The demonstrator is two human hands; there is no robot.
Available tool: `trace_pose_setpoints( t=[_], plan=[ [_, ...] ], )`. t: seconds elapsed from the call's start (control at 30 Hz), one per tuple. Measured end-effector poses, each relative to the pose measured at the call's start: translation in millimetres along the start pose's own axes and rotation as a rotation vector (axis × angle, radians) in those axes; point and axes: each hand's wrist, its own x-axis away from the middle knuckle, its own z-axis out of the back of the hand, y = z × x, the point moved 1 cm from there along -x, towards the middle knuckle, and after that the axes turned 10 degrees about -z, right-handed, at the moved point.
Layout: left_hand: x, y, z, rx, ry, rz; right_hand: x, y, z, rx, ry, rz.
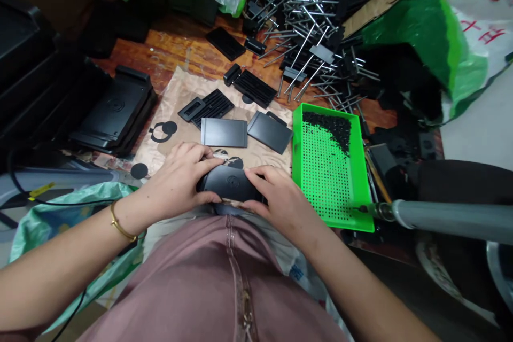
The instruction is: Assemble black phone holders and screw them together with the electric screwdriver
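Note:
A black plastic plate with a round mark (231, 182) lies at the table's near edge, close to my body. My left hand (186, 173) grips its left end, thumb on the near side and fingers on the far side. On its right end, my right hand (274, 187) holds it the same way. Just beyond it are two smooth dark grey panels, a left panel (224, 133) and a right panel (270, 132). Farther back lie a ribbed black piece with a slotted bracket (206, 107) and another ribbed black piece (254, 87).
A green perforated tray (297, 171) with small black screws (331, 127) stands at right. An electric screwdriver (441, 217) reaches over it. Metal rods (312, 26) are heaped at the back. Stacked black plates (116, 107) stand at left. Brown paper (180, 85) covers the wooden table.

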Motion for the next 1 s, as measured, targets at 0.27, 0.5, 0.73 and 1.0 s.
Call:
trace_pose_setpoints(
  t=[0.27,0.5,0.73,1.0],
  plan=[
    [-2,13,5.7,-0.042,-0.007,-0.015,-5,3,2,-0.113,0.03,-0.087],
    [16,21,2.9,0.229,0.121,0.062,2,-3,8,-0.3,0.017,-0.164],
    [18,26,-5.0,0.406,0.227,0.032,11,-7,3,-0.365,0.09,-0.055],
    [9,23,-9.5,0.791,0.428,0.292,7,-10,-14,-0.721,0.107,-0.335]
  ],
)
